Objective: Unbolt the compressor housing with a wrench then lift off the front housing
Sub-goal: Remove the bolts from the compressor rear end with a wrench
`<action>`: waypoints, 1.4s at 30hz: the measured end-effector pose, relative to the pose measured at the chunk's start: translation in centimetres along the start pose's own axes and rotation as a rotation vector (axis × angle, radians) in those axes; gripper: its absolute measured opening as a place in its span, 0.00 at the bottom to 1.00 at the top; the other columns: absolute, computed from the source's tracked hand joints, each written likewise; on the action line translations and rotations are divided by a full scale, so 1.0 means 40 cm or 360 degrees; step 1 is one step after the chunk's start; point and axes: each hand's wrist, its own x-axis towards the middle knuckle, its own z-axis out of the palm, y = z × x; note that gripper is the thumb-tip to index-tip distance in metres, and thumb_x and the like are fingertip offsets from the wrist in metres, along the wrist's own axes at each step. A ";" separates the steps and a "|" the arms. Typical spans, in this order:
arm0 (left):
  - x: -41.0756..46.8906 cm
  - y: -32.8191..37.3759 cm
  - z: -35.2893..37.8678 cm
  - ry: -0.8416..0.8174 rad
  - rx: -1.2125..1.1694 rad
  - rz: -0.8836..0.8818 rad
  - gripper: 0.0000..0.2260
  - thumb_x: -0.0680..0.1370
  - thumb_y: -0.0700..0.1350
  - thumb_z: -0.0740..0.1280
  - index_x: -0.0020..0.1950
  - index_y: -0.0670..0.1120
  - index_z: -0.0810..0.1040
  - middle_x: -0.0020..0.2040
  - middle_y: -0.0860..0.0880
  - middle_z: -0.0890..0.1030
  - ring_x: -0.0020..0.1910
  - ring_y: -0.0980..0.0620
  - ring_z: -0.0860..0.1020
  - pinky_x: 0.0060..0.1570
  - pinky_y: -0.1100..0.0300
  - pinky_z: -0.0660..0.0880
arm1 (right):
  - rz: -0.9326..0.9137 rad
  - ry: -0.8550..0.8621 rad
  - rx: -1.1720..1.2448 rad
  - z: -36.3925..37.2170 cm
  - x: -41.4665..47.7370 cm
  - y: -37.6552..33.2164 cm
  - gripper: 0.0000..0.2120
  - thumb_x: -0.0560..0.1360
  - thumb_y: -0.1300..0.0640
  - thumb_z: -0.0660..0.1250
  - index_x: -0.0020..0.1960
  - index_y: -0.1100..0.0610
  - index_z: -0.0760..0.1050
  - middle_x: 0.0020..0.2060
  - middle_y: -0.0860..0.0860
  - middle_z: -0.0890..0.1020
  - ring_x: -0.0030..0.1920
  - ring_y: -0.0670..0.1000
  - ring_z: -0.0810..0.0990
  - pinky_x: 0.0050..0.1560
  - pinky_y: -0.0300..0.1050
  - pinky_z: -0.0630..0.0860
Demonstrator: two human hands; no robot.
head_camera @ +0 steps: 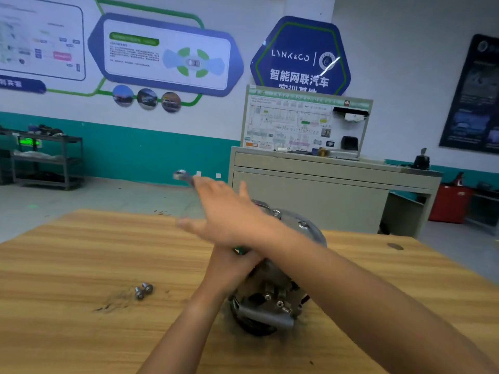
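Note:
A grey metal compressor [270, 295] lies on the wooden table [81, 252]. Its round front housing [306, 225] faces away from me, with bolt holes showing on the flange. My left hand [229, 268] grips the compressor body from the left; its fingers are partly hidden under my right forearm. My right hand [224, 211] reaches across above the housing and holds a wrench [181, 175], whose blurred ring end sticks out to the upper left. Loose bolts [143, 290] lie on the table to the left of the compressor.
Dark grit marks the table near the bolts. The table's far edge runs just behind the compressor. Beyond it stand a beige cabinet [324, 190] with a wiring display board, a metal shelf [46, 160] at the left wall and a red bin [449, 202] at the right.

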 end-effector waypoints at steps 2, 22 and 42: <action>0.000 -0.010 -0.005 -0.0008 -0.0155 -0.0067 0.15 0.64 0.45 0.73 0.48 0.53 0.74 0.40 0.60 0.81 0.42 0.62 0.80 0.39 0.73 0.73 | -0.0132 0.0166 0.0217 -0.005 -0.109 -0.050 0.35 0.73 0.37 0.61 0.71 0.56 0.58 0.68 0.52 0.66 0.69 0.49 0.60 0.72 0.56 0.45; -0.003 0.024 -0.011 -0.0205 -0.0407 -0.0140 0.33 0.55 0.56 0.71 0.58 0.51 0.70 0.55 0.47 0.77 0.44 0.60 0.81 0.35 0.69 0.75 | 0.1067 0.0033 -0.0001 -0.026 0.045 0.372 0.24 0.81 0.45 0.48 0.42 0.61 0.73 0.60 0.62 0.73 0.51 0.59 0.75 0.49 0.50 0.70; -0.024 0.015 -0.059 -0.0022 -0.0149 -0.0256 0.23 0.60 0.54 0.73 0.51 0.52 0.70 0.52 0.49 0.76 0.43 0.55 0.78 0.30 0.66 0.74 | 0.0428 0.1494 0.0738 0.056 -0.424 0.129 0.10 0.76 0.53 0.60 0.52 0.55 0.78 0.48 0.46 0.80 0.51 0.38 0.76 0.52 0.29 0.71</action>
